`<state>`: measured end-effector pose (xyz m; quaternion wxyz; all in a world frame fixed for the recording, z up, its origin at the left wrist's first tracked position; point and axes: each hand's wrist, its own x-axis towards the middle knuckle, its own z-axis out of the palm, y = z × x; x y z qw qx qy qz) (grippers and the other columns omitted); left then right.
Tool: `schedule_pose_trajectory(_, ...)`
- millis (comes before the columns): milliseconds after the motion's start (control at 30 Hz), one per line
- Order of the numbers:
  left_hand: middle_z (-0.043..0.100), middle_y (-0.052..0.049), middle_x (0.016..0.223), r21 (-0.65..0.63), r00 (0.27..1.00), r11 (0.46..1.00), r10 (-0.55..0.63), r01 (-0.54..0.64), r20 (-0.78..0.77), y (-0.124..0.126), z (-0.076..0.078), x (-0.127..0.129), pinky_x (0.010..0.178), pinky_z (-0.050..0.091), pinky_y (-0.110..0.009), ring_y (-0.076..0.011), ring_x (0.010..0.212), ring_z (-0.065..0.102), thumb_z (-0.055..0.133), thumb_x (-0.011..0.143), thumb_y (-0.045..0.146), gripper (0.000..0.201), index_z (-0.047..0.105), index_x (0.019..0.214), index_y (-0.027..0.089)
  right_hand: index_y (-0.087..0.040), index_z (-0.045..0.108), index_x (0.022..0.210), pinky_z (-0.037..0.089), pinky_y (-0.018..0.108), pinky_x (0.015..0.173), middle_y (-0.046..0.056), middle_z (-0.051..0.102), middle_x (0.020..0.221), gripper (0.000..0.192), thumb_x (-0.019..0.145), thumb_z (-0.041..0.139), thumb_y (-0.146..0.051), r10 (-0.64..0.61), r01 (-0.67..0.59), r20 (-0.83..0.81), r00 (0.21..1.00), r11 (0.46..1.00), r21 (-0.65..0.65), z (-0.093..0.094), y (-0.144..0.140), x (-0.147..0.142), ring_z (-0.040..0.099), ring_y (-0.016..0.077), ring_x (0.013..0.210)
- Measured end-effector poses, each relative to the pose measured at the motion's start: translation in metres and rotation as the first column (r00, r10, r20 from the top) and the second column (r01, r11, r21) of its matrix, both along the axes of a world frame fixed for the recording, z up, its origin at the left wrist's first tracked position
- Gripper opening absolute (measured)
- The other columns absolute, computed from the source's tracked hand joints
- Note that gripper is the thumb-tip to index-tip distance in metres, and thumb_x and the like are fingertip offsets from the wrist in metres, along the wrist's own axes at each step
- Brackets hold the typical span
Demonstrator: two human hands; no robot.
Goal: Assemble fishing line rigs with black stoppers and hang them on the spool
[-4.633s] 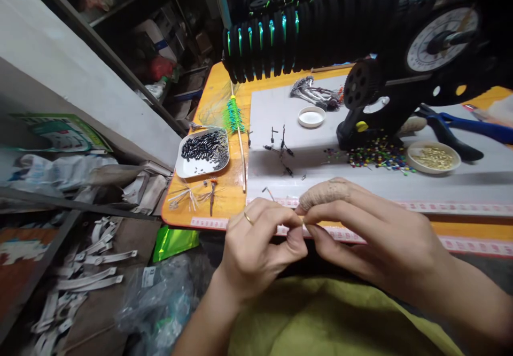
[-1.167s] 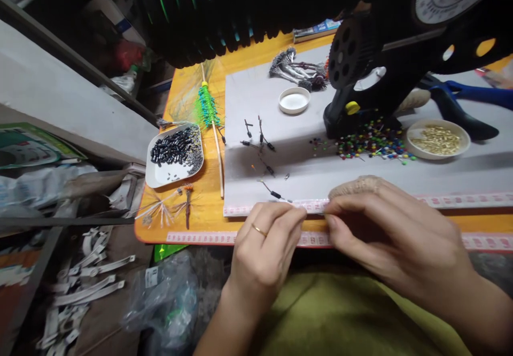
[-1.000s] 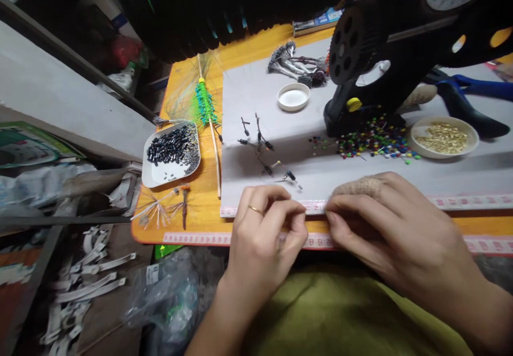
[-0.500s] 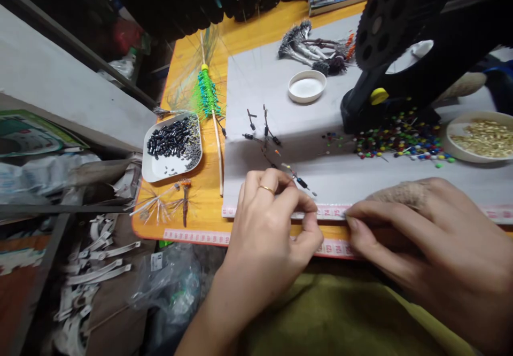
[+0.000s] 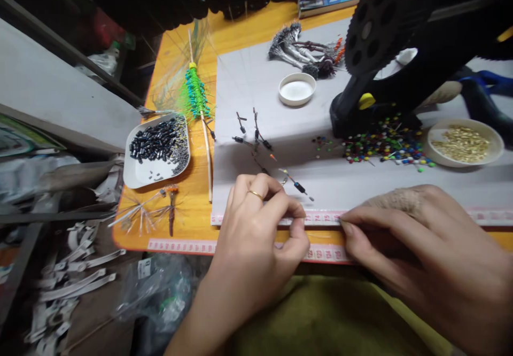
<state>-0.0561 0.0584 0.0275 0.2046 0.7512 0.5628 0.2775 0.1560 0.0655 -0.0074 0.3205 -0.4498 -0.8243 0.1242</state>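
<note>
At the near edge of an orange table, seen from the head camera, the left hand is pinching closed on something too fine to make out, and the right hand is pinching likewise, both just over the measuring tape bordering a grey mat. This looks like measuring a thin line; next calls for steady tension. A small beaded rig is lying just beyond the left fingers. Farther off are sitting a tray of black tubes, coloured pins, a dish of brass beads and a black winding machine; clutter is filling the floor at left.
</note>
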Motion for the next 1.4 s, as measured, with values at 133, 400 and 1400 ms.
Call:
schedule_pose_trajectory(133,0.058,-0.004,0.091,0.022,1.000,1.000,-0.001,0.001,0.003,0.001,-0.001,0.001,0.081,0.047,-0.035,-0.0207,0.096,0.051,0.063,0.083,0.003,0.014,0.065,0.084,0.017,-0.022,0.065,0.099,0.041,0.040,0.072,0.006,0.065,0.081,0.011,0.090,0.066,-0.017,-0.001,0.000,0.033,0.999,0.999,0.033,0.004,-0.001,0.001,0.054,0.0253,0.077)
schedule_pose_trajectory(400,0.058,-0.004,0.091,0.034,1.000,0.999,-0.001,0.001,-0.003,0.003,-0.004,0.001,0.078,0.046,-0.036,-0.0214,0.094,0.051,0.064,0.081,0.001,0.017,0.065,0.084,0.018,-0.018,0.064,0.097,0.040,0.039,0.071,0.007,0.063,0.079,0.007,0.091,0.066,-0.013,-0.030,0.027,0.047,0.998,0.998,0.061,0.007,-0.002,0.008,0.052,0.0233,0.077)
schedule_pose_trajectory(1400,0.061,-0.006,0.090,0.184,0.999,0.982,-0.031,0.034,-0.023,-0.001,-0.004,-0.002,0.078,0.050,-0.035,-0.0205,0.090,0.054,0.064,0.084,0.007,0.011,0.065,0.086,0.018,-0.026,0.063,0.100,0.044,0.041,0.071,0.005,0.064,0.083,0.018,0.088,0.065,-0.012,-0.059,0.064,-0.081,0.995,0.996,0.057,0.010,-0.009,0.005,0.056,0.0239,0.075)
